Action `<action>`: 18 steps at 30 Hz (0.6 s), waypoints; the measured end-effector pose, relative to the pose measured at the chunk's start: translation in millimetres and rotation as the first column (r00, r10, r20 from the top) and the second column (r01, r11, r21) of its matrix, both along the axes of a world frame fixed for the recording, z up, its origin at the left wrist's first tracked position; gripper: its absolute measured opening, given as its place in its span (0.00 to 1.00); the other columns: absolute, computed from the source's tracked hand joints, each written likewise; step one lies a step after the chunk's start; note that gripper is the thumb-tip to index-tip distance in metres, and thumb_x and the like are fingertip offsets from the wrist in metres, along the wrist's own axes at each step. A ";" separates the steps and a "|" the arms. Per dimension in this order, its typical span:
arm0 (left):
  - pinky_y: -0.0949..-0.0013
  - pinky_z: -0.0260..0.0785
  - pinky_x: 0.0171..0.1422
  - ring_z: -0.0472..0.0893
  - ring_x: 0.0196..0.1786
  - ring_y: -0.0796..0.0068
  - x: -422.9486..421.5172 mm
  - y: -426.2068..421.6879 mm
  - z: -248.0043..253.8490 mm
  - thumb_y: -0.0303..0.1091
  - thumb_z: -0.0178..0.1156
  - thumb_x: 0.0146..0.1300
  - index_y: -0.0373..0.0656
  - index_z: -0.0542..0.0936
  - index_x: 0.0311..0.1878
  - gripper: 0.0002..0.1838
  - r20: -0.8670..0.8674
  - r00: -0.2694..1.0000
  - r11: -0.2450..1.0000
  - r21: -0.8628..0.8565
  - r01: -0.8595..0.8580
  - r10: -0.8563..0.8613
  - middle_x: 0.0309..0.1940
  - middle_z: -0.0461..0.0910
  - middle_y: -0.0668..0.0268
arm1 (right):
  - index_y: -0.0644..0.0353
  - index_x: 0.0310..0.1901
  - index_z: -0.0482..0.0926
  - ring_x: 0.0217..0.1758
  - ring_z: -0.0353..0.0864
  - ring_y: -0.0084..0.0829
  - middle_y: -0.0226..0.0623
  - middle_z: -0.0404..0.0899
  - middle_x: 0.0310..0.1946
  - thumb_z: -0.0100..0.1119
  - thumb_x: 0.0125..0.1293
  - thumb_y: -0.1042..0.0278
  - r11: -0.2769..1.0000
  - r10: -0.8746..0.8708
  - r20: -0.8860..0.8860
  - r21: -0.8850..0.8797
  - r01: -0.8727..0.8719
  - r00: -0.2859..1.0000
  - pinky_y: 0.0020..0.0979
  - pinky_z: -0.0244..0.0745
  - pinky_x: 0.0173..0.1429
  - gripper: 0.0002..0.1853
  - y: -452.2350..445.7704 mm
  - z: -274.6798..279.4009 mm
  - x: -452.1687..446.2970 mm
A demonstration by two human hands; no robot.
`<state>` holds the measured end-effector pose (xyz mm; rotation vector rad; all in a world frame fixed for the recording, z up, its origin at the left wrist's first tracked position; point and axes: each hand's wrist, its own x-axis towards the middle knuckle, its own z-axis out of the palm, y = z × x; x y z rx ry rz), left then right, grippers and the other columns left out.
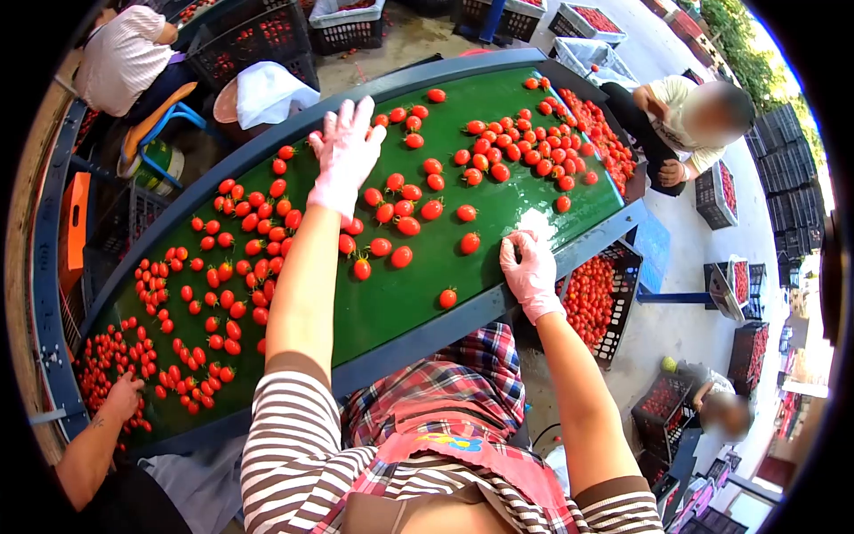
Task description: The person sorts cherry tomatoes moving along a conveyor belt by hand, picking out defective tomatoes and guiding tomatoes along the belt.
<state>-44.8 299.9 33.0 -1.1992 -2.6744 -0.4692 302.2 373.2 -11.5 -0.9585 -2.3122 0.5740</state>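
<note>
My left hand (342,156), in a thin pinkish glove, reaches over the far side of a green conveyor belt (427,303). Its fingers are spread, with cherry tomatoes close beside and partly behind them. My right hand (531,271), gloved as well, rests at the belt's near edge with its fingers curled closed; what they hold, if anything, is hidden. Between my hands lie loose red cherry tomatoes (407,225), some with green stems. A denser group of tomatoes (498,147) sits farther along, and many more (227,267) spread over the left part.
A metal rail (418,329) borders the belt. Below its right end stands a black crate (623,303) of tomatoes. Another person's hand (122,398) touches tomatoes at the lower left. A seated person (680,120) is beyond the right end. Stacked crates (787,169) stand farther right.
</note>
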 end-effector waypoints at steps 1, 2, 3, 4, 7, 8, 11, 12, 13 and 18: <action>0.33 0.56 0.76 0.61 0.78 0.46 -5.9 9.0 -2.4 0.61 0.54 0.70 0.59 0.64 0.77 0.35 0.144 0.988 0.997 -0.060 -0.048 0.057 0.77 0.62 0.61 | 0.57 0.37 0.81 0.43 0.83 0.46 0.39 0.82 0.39 0.67 0.62 0.67 1.000 -0.014 0.014 -0.023 0.014 1.000 0.42 0.80 0.48 0.06 -5.4 4.3 -1.2; 0.33 0.55 0.77 0.58 0.80 0.46 -10.5 15.6 -5.5 0.65 0.55 0.68 0.60 0.63 0.78 0.39 0.281 0.952 0.988 -0.128 -0.088 0.121 0.79 0.59 0.62 | 0.57 0.37 0.81 0.43 0.83 0.46 0.39 0.82 0.39 0.67 0.62 0.67 0.999 -0.028 0.025 -0.032 0.029 0.999 0.42 0.80 0.48 0.06 -11.0 6.4 -0.6; 0.32 0.54 0.77 0.58 0.80 0.46 -11.2 17.8 -0.4 0.70 0.56 0.65 0.62 0.61 0.80 0.44 0.422 0.899 0.968 -0.251 -0.005 0.115 0.82 0.54 0.64 | 0.57 0.37 0.81 0.44 0.83 0.46 0.39 0.82 0.39 0.67 0.62 0.67 1.000 -0.024 0.004 -0.020 0.024 1.000 0.42 0.80 0.48 0.06 -15.6 7.8 -0.4; 0.41 0.57 0.78 0.63 0.79 0.48 -2.5 9.7 24.2 0.69 0.55 0.67 0.60 0.63 0.80 0.42 0.400 0.916 0.935 -0.317 0.160 -0.021 0.81 0.58 0.59 | 0.57 0.36 0.81 0.44 0.84 0.46 0.39 0.83 0.39 0.67 0.61 0.67 1.000 -0.022 -0.020 -0.013 0.021 1.000 0.42 0.80 0.49 0.06 -21.8 10.1 -1.4; 0.63 0.63 0.76 0.73 0.73 0.55 -3.9 -9.4 49.7 0.66 0.58 0.68 0.58 0.74 0.73 0.35 0.531 0.840 0.992 0.025 0.122 -0.117 0.70 0.76 0.57 | 0.58 0.36 0.80 0.43 0.84 0.46 0.39 0.83 0.38 0.68 0.60 0.68 1.000 -0.024 0.008 0.001 0.024 1.000 0.43 0.80 0.48 0.07 -31.9 24.6 -4.2; 0.55 0.66 0.74 0.75 0.71 0.53 -34.7 -11.5 25.6 0.65 0.56 0.69 0.59 0.73 0.74 0.35 0.368 0.908 0.980 0.075 0.184 -0.198 0.72 0.74 0.58 | 0.58 0.36 0.80 0.43 0.84 0.46 0.40 0.83 0.38 0.68 0.60 0.68 1.000 -0.011 0.011 0.021 0.010 1.000 0.43 0.80 0.48 0.07 -34.7 27.4 -5.4; 0.41 0.65 0.71 0.77 0.66 0.47 -43.6 -39.1 16.8 0.65 0.52 0.69 0.64 0.71 0.74 0.34 -0.045 0.999 0.977 -0.214 0.016 -0.026 0.74 0.71 0.57 | 0.58 0.35 0.81 0.43 0.84 0.46 0.39 0.83 0.38 0.68 0.59 0.68 1.000 -0.024 0.004 0.019 0.024 1.000 0.43 0.80 0.47 0.07 -37.7 28.7 -7.8; 0.43 0.65 0.72 0.76 0.67 0.47 -38.6 -46.8 3.7 0.62 0.51 0.71 0.60 0.71 0.75 0.33 -0.022 0.999 0.987 -0.159 0.035 -0.039 0.73 0.71 0.54 | 0.58 0.35 0.81 0.43 0.84 0.46 0.39 0.83 0.38 0.68 0.59 0.68 1.000 -0.023 0.005 0.016 0.023 1.000 0.43 0.80 0.47 0.06 -38.2 29.4 -8.6; 0.45 0.65 0.73 0.75 0.68 0.47 -54.9 -57.8 -37.4 0.59 0.52 0.72 0.56 0.72 0.74 0.32 -0.053 0.978 0.966 -0.176 0.188 -0.200 0.73 0.71 0.53 | 0.58 0.34 0.81 0.43 0.84 0.45 0.39 0.83 0.38 0.68 0.60 0.67 1.000 -0.026 0.027 -0.001 0.026 0.999 0.43 0.80 0.47 0.06 -40.2 30.9 -8.8; 0.49 0.60 0.77 0.66 0.77 0.55 -26.5 -112.5 6.8 0.57 0.54 0.73 0.56 0.78 0.69 0.27 0.263 0.946 0.981 0.091 0.172 -0.191 0.74 0.70 0.58 | 0.57 0.34 0.83 0.43 0.84 0.45 0.38 0.83 0.37 0.68 0.61 0.65 0.999 -0.033 0.017 -0.002 0.033 0.999 0.43 0.80 0.48 0.07 -37.8 29.4 -15.6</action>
